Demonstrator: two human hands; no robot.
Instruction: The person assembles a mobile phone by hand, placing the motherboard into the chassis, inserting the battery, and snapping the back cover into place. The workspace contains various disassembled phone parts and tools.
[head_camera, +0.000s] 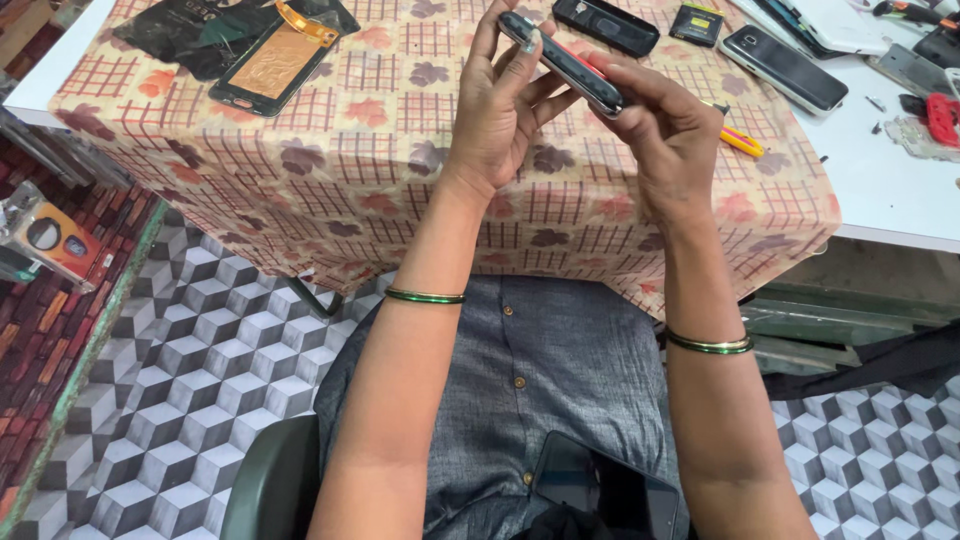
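A phone (562, 62) is pinched edge-on between the left hand (500, 105) and right hand (665, 130); its casing looks not yet separated.

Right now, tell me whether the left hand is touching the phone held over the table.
Touching. The head view shows the left hand with fingers wrapped on the upper end of the phone, while the right hand grips its lower end.
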